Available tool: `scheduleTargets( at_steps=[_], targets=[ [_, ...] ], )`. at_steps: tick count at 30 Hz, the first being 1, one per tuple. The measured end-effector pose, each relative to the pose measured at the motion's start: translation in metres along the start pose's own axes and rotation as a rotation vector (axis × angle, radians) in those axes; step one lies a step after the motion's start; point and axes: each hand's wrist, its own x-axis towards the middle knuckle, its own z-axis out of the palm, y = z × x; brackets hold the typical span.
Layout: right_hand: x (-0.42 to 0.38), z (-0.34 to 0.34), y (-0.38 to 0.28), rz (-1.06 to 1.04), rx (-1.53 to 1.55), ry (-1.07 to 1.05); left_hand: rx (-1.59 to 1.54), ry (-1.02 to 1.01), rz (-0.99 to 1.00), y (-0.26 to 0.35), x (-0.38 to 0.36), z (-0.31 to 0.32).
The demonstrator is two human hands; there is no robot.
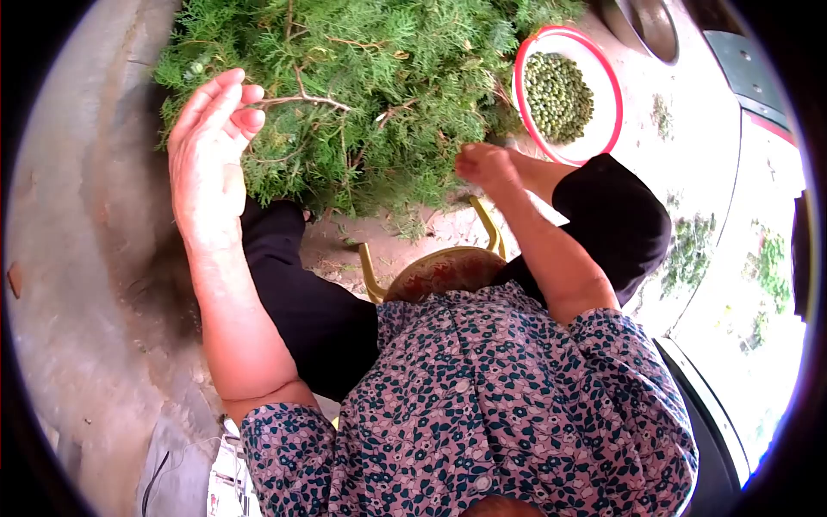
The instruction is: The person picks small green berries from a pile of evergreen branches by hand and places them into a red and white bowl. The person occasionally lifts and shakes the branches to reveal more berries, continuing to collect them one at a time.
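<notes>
A big heap of green cypress-like branches [379,95] lies on the ground in front of me. My left hand [211,146] pinches a thin brown twig [301,101] of the heap between thumb and fingers, at the heap's left edge. My right hand [484,164] is curled at the heap's lower right edge, fingers closed among the foliage; what it holds is hidden. A white bowl with a red rim [613,103] filled with small green seeds [558,95] stands just right of the heap.
I sit on a low stool with a yellow metal frame [444,267], knees in black trousers to either side. Bare concrete ground [77,258] spreads to the left. A metal basin [655,26] stands at top right, and a raised edge curves along the right.
</notes>
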Motion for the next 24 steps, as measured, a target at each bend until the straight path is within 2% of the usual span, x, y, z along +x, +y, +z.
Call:
scheduleTargets(
  at_steps=[1,3,5,7,8,9,11,13,15,17,19,23,24],
  targets=[
    [-0.041,0.068,0.009,-0.177,-0.161,0.050,-0.062,0.023,-0.009,0.001,0.001,-0.002],
    [-0.043,0.119,0.021,-0.227,-0.139,0.043,-0.066,0.056,0.006,0.003,0.001,-0.003],
    [-0.034,0.150,0.025,-0.436,-0.292,0.129,-0.094,0.078,-0.008,0.004,0.000,-0.004],
    [-0.021,0.173,0.022,-0.751,-0.522,0.173,-0.115,0.093,-0.013,0.005,0.006,-0.006],
    [-0.018,0.179,0.017,-0.588,-0.402,0.243,-0.118,0.096,-0.005,0.005,0.005,-0.005],
    [-0.012,0.183,0.013,-0.596,-0.404,0.241,-0.121,0.099,-0.004,0.005,0.004,-0.004],
    [0.001,0.189,0.006,-0.035,0.017,0.236,-0.120,0.110,0.004,0.002,0.005,-0.001],
    [0.001,0.192,0.005,-0.076,-0.033,0.212,-0.123,0.120,0.002,0.001,0.005,0.000],
    [-0.006,0.196,0.009,-0.101,-0.212,0.221,-0.131,0.133,-0.029,0.001,0.011,-0.002],
    [-0.006,0.189,0.013,-0.118,-0.199,0.202,-0.154,0.109,-0.017,0.000,0.011,-0.006],
    [-0.007,0.176,0.014,-0.169,-0.068,-0.012,-0.156,0.116,-0.044,0.001,0.011,-0.007],
    [-0.007,0.166,0.010,-0.205,-0.216,-0.051,-0.207,0.152,-0.020,-0.003,0.011,-0.013],
    [-0.005,0.167,0.009,-0.195,-0.178,0.010,-0.221,0.160,-0.005,-0.005,0.011,-0.016]
  ],
)
